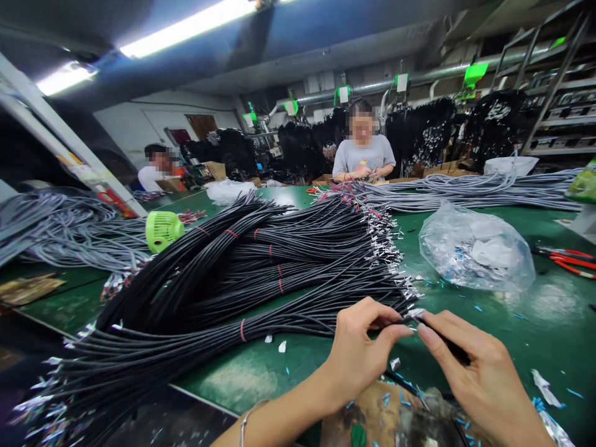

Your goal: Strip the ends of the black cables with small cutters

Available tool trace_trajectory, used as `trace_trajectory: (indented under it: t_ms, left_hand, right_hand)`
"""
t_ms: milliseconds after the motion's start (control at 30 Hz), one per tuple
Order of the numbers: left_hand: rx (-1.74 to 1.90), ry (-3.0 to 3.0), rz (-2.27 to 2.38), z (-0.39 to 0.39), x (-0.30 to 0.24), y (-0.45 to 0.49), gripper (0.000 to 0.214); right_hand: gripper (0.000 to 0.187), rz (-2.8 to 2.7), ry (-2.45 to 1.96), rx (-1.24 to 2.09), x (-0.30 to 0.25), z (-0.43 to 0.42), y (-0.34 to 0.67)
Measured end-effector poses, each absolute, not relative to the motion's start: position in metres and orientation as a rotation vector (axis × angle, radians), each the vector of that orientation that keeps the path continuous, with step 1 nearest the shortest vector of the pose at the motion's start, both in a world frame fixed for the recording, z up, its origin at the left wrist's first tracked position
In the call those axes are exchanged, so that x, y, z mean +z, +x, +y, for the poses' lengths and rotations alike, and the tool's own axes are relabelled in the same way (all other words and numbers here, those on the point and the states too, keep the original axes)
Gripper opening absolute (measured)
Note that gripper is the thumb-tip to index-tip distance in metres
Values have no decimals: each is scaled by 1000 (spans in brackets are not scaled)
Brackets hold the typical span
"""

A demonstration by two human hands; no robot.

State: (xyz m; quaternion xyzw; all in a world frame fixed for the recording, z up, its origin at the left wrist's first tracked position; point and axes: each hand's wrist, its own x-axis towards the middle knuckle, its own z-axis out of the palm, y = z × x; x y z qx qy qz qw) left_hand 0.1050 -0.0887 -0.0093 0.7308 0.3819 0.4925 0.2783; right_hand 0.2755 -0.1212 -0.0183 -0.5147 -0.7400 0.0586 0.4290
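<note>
My left hand (358, 351) pinches the end of a thin black cable (393, 322) near its silver foil-wrapped tip (416, 312). My right hand (475, 372) meets it from the right, fingers closed on the same cable end; a dark stretch of cable runs under its palm. Both hands hover low over the green table (261, 372), just in front of a big heap of bundled black cables (261, 267) tied with red bands, their foil tips fanned toward my hands.
A clear plastic bag (475, 248) of small parts lies at right, red-handled cutters (570, 261) beyond it. Grey cable bundles (465, 189) cross the back, more at left (60, 230). A green fan (162, 230) stands left. Two people sit across the table. Blue scraps litter the surface.
</note>
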Motion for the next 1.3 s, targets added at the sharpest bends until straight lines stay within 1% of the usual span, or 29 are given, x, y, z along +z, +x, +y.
trace_trajectory:
  t_ms: [33, 100, 233, 300, 400, 467, 600, 700, 867, 1133, 1233, 1300]
  left_hand:
    - [1322, 2005, 1016, -88, -9, 104, 4]
    - [1286, 2076, 982, -87, -7, 102, 11]
    - [1100, 2068, 898, -86, 0, 96, 29]
    - [1065, 2069, 862, -87, 5, 94, 33]
    - [1097, 2186, 856, -90, 10, 92, 29]
    - [1121, 2300, 864, -92, 11, 91, 26]
    - [1061, 2522, 882, -93, 9, 88, 24]
    - [940, 2658, 925, -92, 7, 86, 25]
    - [875, 2697, 899, -89, 10, 83, 26]
    - [866, 2711, 931, -91, 12, 82, 28]
    - [829, 2758, 936, -92, 12, 83, 27]
    - [777, 2787, 918, -91, 12, 82, 27]
  right_hand:
    - [26, -1854, -1279, 153, -19, -121, 275]
    - [25, -1875, -1262, 171, -18, -121, 276]
    - [21, -1884, -1248, 179, -11, -123, 279]
    - [18, -1851, -1243, 129, -6, -125, 283]
    - [19, -1874, -1174, 21, -1, -129, 288]
    - [21, -2001, -1091, -24, -2, -132, 291]
    - [47, -2287, -1012, -64, -7, -135, 297]
    - [54, -2436, -1017, -93, -6, -132, 298]
    - [49, -2446, -1029, -140, 0, -129, 295]
    - [56, -2361, -1014, -133, 3, -134, 296]
    - [51, -2396, -992, -115, 0, -134, 295]
    - [47, -2415, -991, -2, -1, -135, 295]
